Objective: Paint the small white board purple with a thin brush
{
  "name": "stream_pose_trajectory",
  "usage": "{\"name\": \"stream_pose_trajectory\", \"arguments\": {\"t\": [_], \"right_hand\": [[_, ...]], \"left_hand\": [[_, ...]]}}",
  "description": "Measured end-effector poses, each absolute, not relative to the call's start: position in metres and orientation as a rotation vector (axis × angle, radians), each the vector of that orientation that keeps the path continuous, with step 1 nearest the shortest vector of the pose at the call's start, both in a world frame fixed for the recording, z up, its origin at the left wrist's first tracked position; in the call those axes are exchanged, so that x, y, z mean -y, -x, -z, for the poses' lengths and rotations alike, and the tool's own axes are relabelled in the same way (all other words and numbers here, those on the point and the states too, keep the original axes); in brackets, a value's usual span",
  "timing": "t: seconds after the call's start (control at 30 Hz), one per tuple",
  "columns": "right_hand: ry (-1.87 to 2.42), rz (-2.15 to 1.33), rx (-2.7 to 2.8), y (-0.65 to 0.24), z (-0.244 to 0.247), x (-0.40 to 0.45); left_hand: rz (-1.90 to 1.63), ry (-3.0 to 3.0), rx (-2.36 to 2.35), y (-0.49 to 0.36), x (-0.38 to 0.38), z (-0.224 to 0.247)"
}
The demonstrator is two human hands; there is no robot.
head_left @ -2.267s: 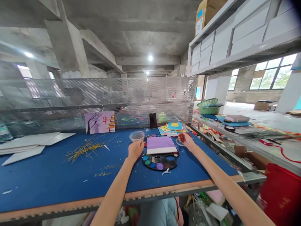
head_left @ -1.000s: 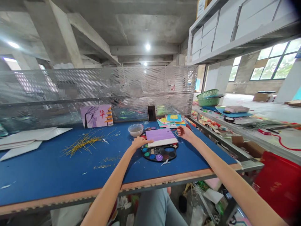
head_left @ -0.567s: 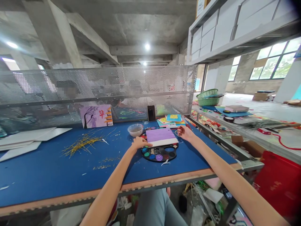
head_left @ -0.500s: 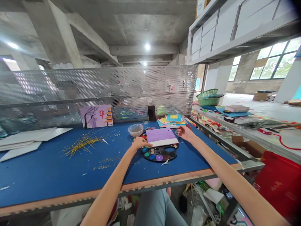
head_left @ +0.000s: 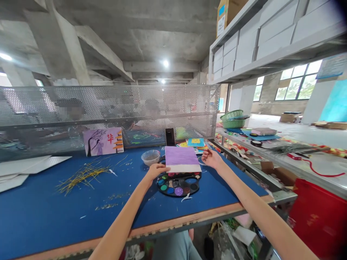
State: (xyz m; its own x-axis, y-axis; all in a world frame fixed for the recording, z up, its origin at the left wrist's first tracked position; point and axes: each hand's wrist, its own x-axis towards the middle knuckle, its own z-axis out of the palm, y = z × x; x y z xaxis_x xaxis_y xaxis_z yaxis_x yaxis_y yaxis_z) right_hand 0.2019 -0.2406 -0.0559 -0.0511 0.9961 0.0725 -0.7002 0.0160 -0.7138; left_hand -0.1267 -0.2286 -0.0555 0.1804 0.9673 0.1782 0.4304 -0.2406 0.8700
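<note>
My left hand (head_left: 156, 172) pinches the lower left corner of a small board (head_left: 182, 157), painted purple above with a white strip along its lower edge. The board is held tilted over a black paint palette (head_left: 169, 193) and hides its far part. To the right of the board is my right hand (head_left: 211, 159), its fingers curled round what looks like a thin paintbrush, mostly hidden. A clear plastic bowl (head_left: 150, 157) of cloudy water stands behind my left hand.
A purple picture (head_left: 103, 141) leans against the perforated metal screen (head_left: 141, 104). A phone (head_left: 170, 137) stands by colourful cards (head_left: 195, 142). Yellow stalks (head_left: 84, 177) and white boards (head_left: 24, 168) lie left. A shelf with green baskets (head_left: 233, 122) is to the right.
The purple and white board has been raised and tilted up from the palette by my left hand. My right hand stays close to its right side. The camera view has shifted slightly.
</note>
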Motion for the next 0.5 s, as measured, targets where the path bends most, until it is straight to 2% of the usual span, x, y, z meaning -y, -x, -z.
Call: {"name": "stream_pose_trajectory", "arguments": {"t": [0.3,0.5], "right_hand": [[0.587,-1.351,0.906,-0.186,0.037,0.255],[0.717,-1.193,1.191,-0.149,0.042,0.273]], "left_hand": [[-0.992,-1.562,-1.203,0.124,0.229,0.052],[-1.052,-1.413,-1.147,0.121,0.225,0.056]]}}
